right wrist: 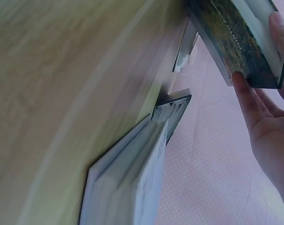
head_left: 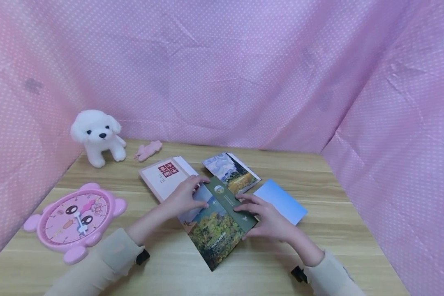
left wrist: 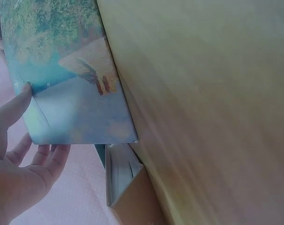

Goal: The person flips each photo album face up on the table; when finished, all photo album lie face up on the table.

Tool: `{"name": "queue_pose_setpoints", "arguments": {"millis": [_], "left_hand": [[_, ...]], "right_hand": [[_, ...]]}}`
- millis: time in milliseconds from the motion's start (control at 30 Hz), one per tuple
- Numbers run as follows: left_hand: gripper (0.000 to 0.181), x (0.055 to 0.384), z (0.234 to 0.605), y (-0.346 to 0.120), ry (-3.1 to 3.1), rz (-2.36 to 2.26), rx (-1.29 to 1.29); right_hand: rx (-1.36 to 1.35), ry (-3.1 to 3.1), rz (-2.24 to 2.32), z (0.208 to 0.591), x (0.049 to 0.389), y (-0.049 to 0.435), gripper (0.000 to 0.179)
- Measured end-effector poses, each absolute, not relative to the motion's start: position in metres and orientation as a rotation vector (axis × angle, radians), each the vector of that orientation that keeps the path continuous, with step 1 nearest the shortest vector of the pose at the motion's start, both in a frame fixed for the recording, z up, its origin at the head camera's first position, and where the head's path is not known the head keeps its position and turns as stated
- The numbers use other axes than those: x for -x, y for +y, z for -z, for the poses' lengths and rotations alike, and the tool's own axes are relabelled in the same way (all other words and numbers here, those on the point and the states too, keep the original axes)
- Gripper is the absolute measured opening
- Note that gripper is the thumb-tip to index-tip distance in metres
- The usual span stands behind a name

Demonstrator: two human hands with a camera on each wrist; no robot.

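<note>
Apparently positioning the album (head_left: pixel 218 230) between the pale book (head_left: pixel 155 181), far left, and blue book (head_left: pixel 281 201), far right, gripping its far-left edge with half-curled left hand (head_left: pixel 186 195) and right edge with half-curled right hand (head_left: pixel 268 218), probably requiring level two-handed placing next.

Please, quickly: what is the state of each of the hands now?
Left hand: holding the photo album, thumb on its cover.
Right hand: holding the same album at another edge.

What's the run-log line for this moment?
left hand: grips photo album | right hand: grips same album | also visible: blue book, pink clock, white plush dog
</note>
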State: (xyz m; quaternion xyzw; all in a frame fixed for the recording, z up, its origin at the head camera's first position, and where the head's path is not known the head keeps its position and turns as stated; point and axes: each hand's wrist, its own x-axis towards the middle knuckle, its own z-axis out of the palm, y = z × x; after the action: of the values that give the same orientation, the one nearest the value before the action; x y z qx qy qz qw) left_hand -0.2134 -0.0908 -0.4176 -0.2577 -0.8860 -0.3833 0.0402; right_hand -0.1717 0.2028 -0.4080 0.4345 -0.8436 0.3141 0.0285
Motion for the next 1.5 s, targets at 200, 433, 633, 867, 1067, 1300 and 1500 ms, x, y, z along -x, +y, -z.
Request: {"name": "queue_pose_setpoints", "arguments": {"millis": [200, 433, 633, 867, 1067, 1300, 1500], "left_hand": [[0.070, 0.211, 0.418, -0.093, -2.672, 1.221, 0.768], [0.068, 0.207, 0.414, -0.092, -2.590, 1.262, 0.762], [0.070, 0.206, 0.411, -0.089, -2.573, 1.340, 0.744], [0.070, 0.206, 0.405, -0.083, -2.531, 1.414, 0.748], [0.074, 0.208, 0.404, -0.077, -2.491, 1.456, 0.731], [0.088, 0.212, 0.401, -0.070, -2.407, 1.503, 0.680], [0.088, 0.214, 0.406, -0.064, -2.360, 1.565, 0.691]], "right_hand": [[-1.227, -2.653, -1.128, 0.404, 0.168, 0.200, 0.070], [-1.179, -2.663, -1.129, 0.397, 0.164, 0.199, 0.072], [-1.188, -2.630, -1.189, 0.393, 0.162, 0.201, 0.070], [-1.223, -2.586, -1.119, 0.388, 0.163, 0.205, 0.070], [-1.267, -2.557, -1.052, 0.382, 0.167, 0.207, 0.072], [-1.299, -2.586, -1.096, 0.376, 0.171, 0.212, 0.074], [-1.302, -2.606, -1.230, 0.373, 0.171, 0.212, 0.091]]}}
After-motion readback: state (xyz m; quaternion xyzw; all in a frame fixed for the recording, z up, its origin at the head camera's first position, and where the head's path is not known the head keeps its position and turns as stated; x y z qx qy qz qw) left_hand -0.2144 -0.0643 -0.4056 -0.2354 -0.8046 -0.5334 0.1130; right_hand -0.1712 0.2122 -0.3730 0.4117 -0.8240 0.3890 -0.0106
